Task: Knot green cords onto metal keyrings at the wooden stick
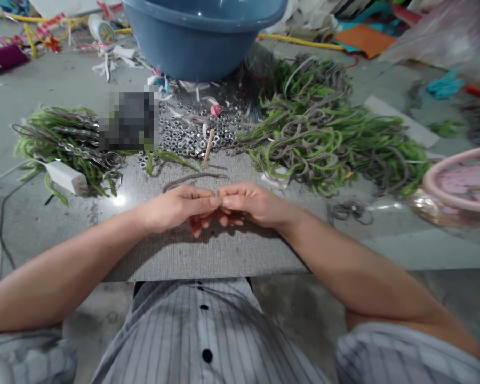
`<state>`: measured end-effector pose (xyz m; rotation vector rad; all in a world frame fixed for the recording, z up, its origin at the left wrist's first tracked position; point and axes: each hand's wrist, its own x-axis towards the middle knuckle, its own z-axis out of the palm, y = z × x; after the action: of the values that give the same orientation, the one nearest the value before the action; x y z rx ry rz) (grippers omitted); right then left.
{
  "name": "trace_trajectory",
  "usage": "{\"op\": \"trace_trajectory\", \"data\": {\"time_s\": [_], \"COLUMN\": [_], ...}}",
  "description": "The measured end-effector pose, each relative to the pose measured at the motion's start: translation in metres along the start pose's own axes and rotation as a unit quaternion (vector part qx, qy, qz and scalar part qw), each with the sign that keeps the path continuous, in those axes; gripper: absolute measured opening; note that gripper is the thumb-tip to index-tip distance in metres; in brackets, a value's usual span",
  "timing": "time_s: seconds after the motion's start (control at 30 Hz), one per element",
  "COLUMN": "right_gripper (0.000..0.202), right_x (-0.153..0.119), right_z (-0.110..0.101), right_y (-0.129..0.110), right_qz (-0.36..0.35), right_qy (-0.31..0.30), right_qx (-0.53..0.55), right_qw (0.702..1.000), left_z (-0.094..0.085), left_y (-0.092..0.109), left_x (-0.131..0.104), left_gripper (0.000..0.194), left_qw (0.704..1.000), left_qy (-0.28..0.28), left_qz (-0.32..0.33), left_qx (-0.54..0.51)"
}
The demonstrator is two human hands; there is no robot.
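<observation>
My left hand [186, 207] and my right hand [250, 204] meet at the fingertips above the near part of the grey table. Thumb and forefinger are pinched together on each; whatever lies between them is too small to make out. Just beyond my left hand lies a grey cord [196, 177]. Many small metal rings [180, 136] are scattered farther back, with a thin wooden stick [208, 148] among them. Green and grey cords [316, 128] form a large heap at the right. A smaller bundle of green cords [60, 130] with metal pieces sits at the left.
A blue basin [200, 42] stands at the back. At the left, a white plastic block [67, 177] with a cable rests against the bundle. A pink-rimmed basket [436, 184] is at the right edge. The table's front edge [212, 277] runs close to the striped shirt.
</observation>
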<state>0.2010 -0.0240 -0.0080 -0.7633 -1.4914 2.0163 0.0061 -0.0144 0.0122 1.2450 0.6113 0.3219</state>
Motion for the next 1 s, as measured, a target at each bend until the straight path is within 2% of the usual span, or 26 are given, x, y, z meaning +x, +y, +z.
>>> {"op": "trace_trajectory", "data": {"time_s": [0.23, 0.63, 0.87, 1.0], "right_gripper": [0.032, 0.036, 0.038, 0.037], "right_x": [-0.0004, -0.0023, 0.0037, 0.0055], "right_z": [0.0029, 0.0053, 0.0014, -0.0009], "right_y": [-0.0001, 0.0001, 0.0036, 0.0004], "right_qz": [-0.019, -0.042, -0.028, -0.042], "right_qy": [-0.005, -0.004, 0.023, 0.055], "right_qx": [-0.016, -0.025, 0.063, 0.107], "right_qw": [1.000, 0.999, 0.997, 0.992], "left_z": [0.0040, 0.0035, -0.0013, -0.0039], "left_y": [0.0039, 0.0063, 0.0034, 0.0020], "left_x": [-0.0012, -0.0032, -0.0021, 0.0004], "left_gripper": [0.050, 0.047, 0.041, 0.034], "left_qw": [1.000, 1.000, 0.999, 0.997], "left_qy": [0.002, -0.007, 0.016, 0.052], "left_qz": [0.009, 0.010, 0.026, 0.029], "left_qx": [0.010, 0.024, -0.022, -0.051]}}
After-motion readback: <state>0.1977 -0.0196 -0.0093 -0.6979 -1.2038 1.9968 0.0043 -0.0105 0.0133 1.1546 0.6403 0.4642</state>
